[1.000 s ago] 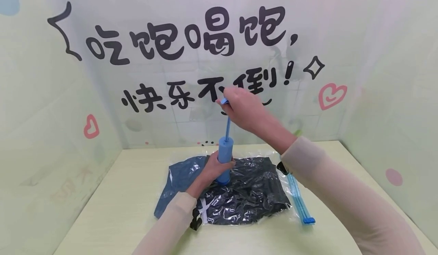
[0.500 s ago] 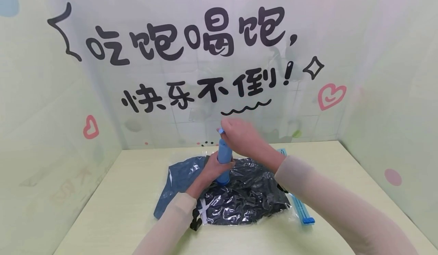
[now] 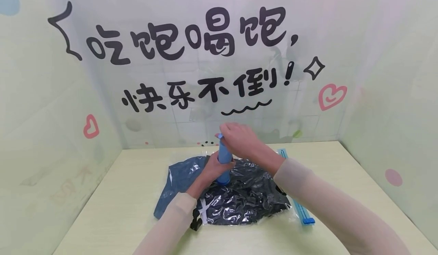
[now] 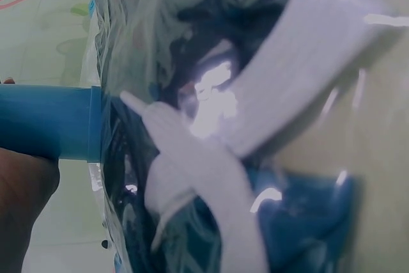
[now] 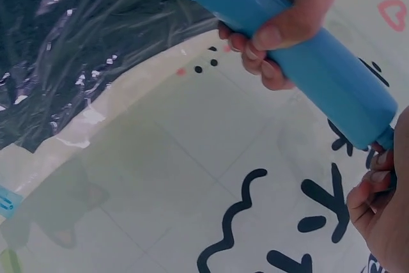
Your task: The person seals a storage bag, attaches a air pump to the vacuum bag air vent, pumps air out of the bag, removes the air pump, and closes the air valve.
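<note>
A blue hand pump stands upright on a clear vacuum storage bag with dark clothing inside. My left hand grips the pump's barrel, the thumb curled round it, as the right wrist view also shows. At the top, my right hand holds the pump's handle, low against the barrel's end. Dark folded cloth fills most of the bag, with a blue cloth at its left. In the left wrist view, a white strap shows through the plastic, near the foot of the pump.
A blue zip seal with a slider runs along the bag's right edge. The bag lies on a pale table. Behind it and at both sides stand light walls with black lettering and pink hearts.
My right hand has come down with the handle, and the thin rod that showed above the barrel is now pushed in. My left hand, the barrel and the bag stay in place.
</note>
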Available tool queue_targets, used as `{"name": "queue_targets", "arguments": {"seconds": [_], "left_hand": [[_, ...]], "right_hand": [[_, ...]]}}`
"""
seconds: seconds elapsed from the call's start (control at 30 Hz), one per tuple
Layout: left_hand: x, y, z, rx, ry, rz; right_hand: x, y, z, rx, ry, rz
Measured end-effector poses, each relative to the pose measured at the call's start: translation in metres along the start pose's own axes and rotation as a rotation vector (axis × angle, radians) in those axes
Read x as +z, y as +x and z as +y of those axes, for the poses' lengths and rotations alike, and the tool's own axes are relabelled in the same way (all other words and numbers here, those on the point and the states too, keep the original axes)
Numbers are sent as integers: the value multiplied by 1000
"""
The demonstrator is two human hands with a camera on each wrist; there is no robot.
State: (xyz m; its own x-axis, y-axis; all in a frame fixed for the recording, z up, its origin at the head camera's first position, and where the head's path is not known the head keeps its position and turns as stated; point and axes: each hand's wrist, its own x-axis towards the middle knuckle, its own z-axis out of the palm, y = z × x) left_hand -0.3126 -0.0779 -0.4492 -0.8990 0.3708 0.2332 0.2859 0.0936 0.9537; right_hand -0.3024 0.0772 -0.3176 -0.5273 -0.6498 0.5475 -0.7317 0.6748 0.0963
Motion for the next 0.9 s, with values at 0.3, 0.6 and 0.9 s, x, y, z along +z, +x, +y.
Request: {"name": "queue_targets", "arguments": {"seconds": [0.3,0.6,0.9], "left_hand": [[0,2,2,-47,25,33],[-1,1,-1,-93,25,55],[0,0,0,-89,35,55]], "right_hand": [[-47,27,3,55,-33,63],[-80,45,8,94,-36,243],[-76,45,8,84,23,352]]}}
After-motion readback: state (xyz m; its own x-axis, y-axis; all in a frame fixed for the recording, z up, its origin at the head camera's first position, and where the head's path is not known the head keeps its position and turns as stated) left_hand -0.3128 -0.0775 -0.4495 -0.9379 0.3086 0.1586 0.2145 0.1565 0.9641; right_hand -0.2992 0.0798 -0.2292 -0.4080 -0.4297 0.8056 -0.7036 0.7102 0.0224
